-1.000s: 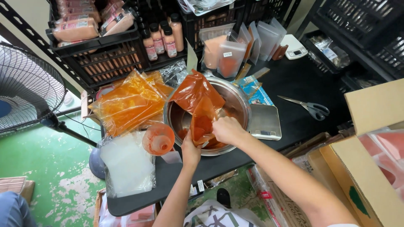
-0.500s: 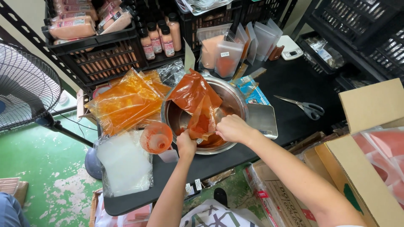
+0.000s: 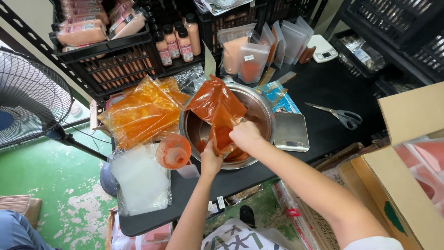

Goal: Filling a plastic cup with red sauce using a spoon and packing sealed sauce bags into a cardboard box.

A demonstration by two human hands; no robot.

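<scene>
Black table (image 3: 323, 88) over green floor (image 3: 55, 185), ringed by black crates (image 3: 115, 65) of bottles (image 3: 178, 44) and packs; steel bowl (image 3: 259, 111) near table's front edge, red-orange sauce pooled at its bottom; over bowl, orange bag (image 3: 215, 104), streaked with sauce, held tilted, top end up toward back rim, lower end down inside bowl; left hand (image 3: 210, 159) closed around bag's bottom end at bowl's near rim, fingers clamped on plastic; right hand (image 3: 245, 135) just beside it, slightly higher, fingers pinched shut on same bag; both hands touching bag, close together; orange funnel (image 3: 173, 152) lying just left of bowl, touching its rim; heap of orange bags (image 3: 138, 113) behind funnel, left of bowl; stack of clear bags (image 3: 141, 178) at table's near left corner; silver scale (image 3: 291, 132) right of bowl, touching it; scissors (image 3: 340, 115) further right, well apart from bowl; white scale (image 3: 323, 48) at back; clear pouches (image 3: 252, 60) standing behind bowl; fan (image 3: 27, 102) on floor at left; cardboard boxes (image 3: 407, 180) at right.
</scene>
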